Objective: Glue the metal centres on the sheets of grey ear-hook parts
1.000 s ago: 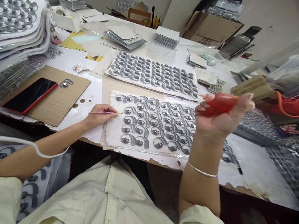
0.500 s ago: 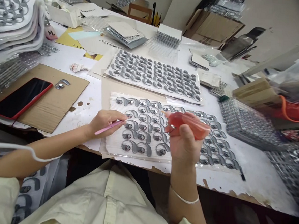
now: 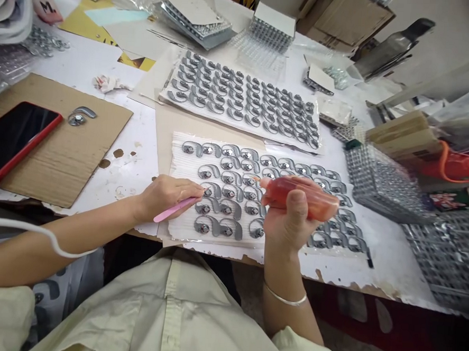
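Note:
My left hand [image 3: 168, 195] is closed on pink tweezers [image 3: 177, 209], their tip end at the left side of a white ribbed sheet [image 3: 182, 175]. Rows of grey curved metal pieces with round silver settings [image 3: 228, 193] lie on that sheet. In my right hand [image 3: 289, 221] is a soft squeeze bottle [image 3: 300, 197] of red-orange liquid, held tilted on its side above the sheet. Its narrow nozzle points left, over the middle rows. Whether the nozzle touches a piece I cannot tell. The bottle and hand hide several pieces beneath them.
Behind lies a second sheet [image 3: 239, 99] full of similar grey pieces. On the left, a red-cased phone [image 3: 18, 141] and a single piece [image 3: 79, 117] rest on cardboard [image 3: 80, 158]. Stacked clear trays [image 3: 388, 187] stand at the right, and a water bottle [image 3: 393, 50] behind.
The view has shifted a little downward and closer. My left hand with the tweezers sits about one row lower along the left column. The squeeze bottle stays tilted over the sheet.

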